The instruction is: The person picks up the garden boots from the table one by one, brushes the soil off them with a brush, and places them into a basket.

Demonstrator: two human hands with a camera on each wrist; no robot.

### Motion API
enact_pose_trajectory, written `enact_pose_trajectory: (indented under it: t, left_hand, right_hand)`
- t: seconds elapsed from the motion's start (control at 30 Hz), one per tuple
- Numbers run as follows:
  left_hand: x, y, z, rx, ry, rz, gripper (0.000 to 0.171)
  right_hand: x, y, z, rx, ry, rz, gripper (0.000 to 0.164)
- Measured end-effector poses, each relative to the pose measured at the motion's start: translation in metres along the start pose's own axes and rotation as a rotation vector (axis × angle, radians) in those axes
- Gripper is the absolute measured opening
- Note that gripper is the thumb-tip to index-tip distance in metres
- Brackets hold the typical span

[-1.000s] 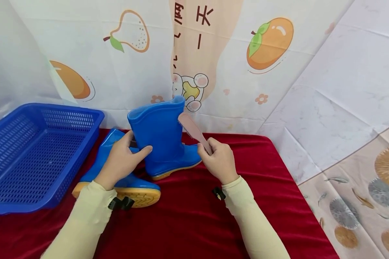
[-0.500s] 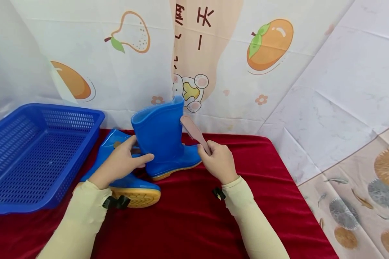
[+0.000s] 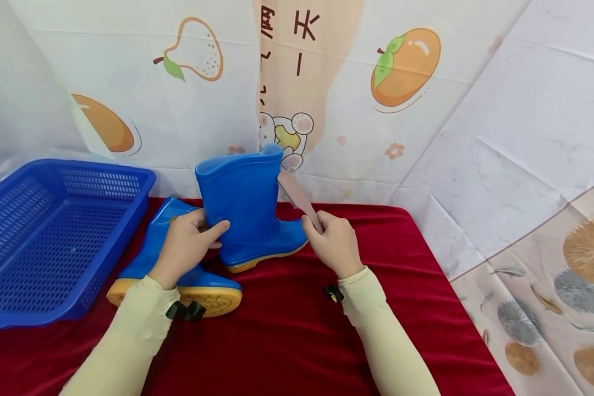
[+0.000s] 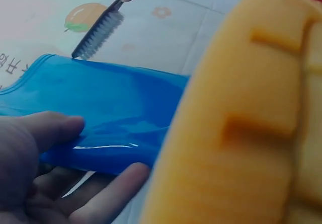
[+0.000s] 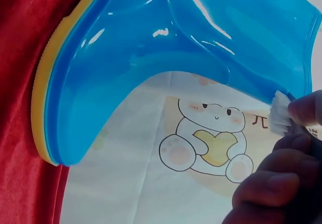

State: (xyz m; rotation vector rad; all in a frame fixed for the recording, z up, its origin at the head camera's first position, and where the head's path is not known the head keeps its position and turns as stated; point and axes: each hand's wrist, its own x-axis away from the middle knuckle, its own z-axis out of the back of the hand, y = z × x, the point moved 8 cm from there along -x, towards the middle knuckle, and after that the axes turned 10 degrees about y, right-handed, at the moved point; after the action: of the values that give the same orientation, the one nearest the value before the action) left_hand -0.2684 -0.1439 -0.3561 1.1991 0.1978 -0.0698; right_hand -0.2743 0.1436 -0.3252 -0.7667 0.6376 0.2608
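A blue rain boot (image 3: 242, 203) with a yellow sole stands upright on the red cloth, toe to the right. My left hand (image 3: 185, 242) grips the back of its shaft, the thumb on the near side and fingers behind. In my right hand (image 3: 335, 242) is a pink-backed brush (image 3: 297, 193), held by its handle. The brush's pale bristles (image 4: 103, 32) face the front edge of the shaft, and its tip meets that edge in the left wrist view. Beneath my left forearm lies a second blue boot (image 3: 150, 242) on its side, its yellow sole (image 4: 241, 108) towards me.
A blue perforated plastic basket (image 3: 69, 236) stands at the left. Red velvet cloth (image 3: 277, 341) covers the table. Behind it hangs a white curtain (image 3: 356, 143) printed with fruit, close to the upright boot.
The boot's shaft leaned slightly right half a second ago and has since swung back left and up with my left hand. The brush has shifted slightly along the shaft's front edge.
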Motion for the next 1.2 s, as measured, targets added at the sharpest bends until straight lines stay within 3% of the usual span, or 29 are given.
enact_pose_trajectory:
  t: [0.2,0.37,0.63,0.8,0.87,1.03,1.1,1.2]
  left_hand:
    - [0.005,0.008,0.006,0.106,0.163,-0.024,0.045]
    - [0.01,0.019,0.013,0.195,0.253,-0.048,0.041]
    - [0.016,0.032,0.015,0.069,0.339,-0.095,0.042]
    - [0.015,0.03,0.001,0.037,0.254,-0.067,0.043]
    - [0.014,0.028,-0.005,0.001,0.18,-0.05,0.046]
    - [0.016,0.026,-0.016,-0.193,-0.018,-0.044,0.062]
    - [0.017,0.026,-0.016,-0.283,-0.053,-0.053,0.067]
    - [0.018,0.024,-0.013,-0.36,-0.041,-0.052,0.067]
  right_hand:
    - [-0.003,0.003,0.005,0.002,0.017,-0.008,0.049]
    - [-0.004,0.001,0.008,0.0,0.026,-0.007,0.048]
    - [-0.005,0.003,0.007,-0.006,0.008,-0.028,0.048]
    - [-0.004,0.004,0.003,0.015,-0.021,-0.034,0.048]
    - [-0.004,0.003,0.001,0.023,-0.033,-0.033,0.047]
    - [-0.002,0.003,-0.003,0.027,-0.064,-0.034,0.047]
    - [-0.002,0.003,-0.004,0.027,-0.075,-0.038,0.046]
    - [-0.001,0.004,-0.005,0.028,-0.083,-0.042,0.046]
